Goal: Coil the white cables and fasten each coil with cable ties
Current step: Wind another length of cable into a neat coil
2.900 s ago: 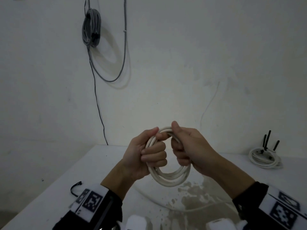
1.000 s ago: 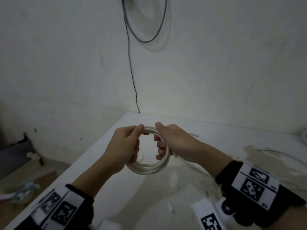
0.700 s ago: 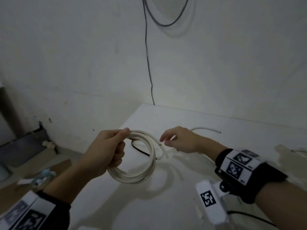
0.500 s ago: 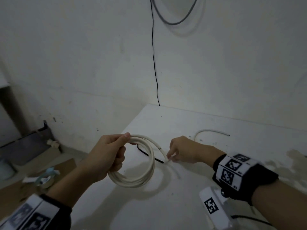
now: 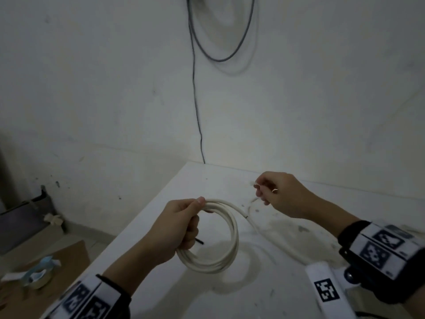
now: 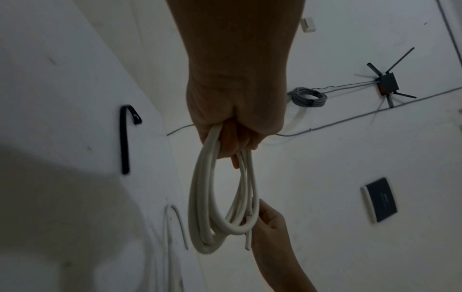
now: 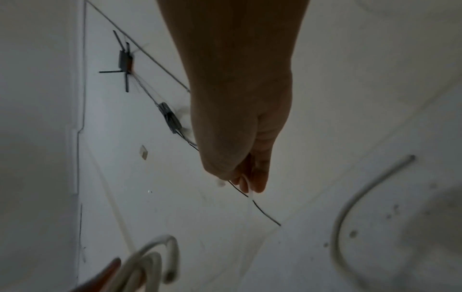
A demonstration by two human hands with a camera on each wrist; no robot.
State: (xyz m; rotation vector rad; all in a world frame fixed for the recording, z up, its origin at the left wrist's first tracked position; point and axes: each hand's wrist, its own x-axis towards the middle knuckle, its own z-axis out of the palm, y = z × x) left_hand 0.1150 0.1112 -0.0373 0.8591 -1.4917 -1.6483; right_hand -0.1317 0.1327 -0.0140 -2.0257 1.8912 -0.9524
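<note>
Gripping the white coil (image 5: 220,254) in my left hand (image 5: 174,229), my right hand (image 5: 278,192) pinches something thin above the table (image 5: 264,293); a loose white cable (image 7: 360,205) lies nearby.

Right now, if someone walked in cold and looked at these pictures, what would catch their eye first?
First, the white cable coil, held up over the white table by the left hand, which grips its top loops. Next, the right hand, raised beyond the coil and pinching something thin. The left wrist view shows a black cable tie lying on the table.
</note>
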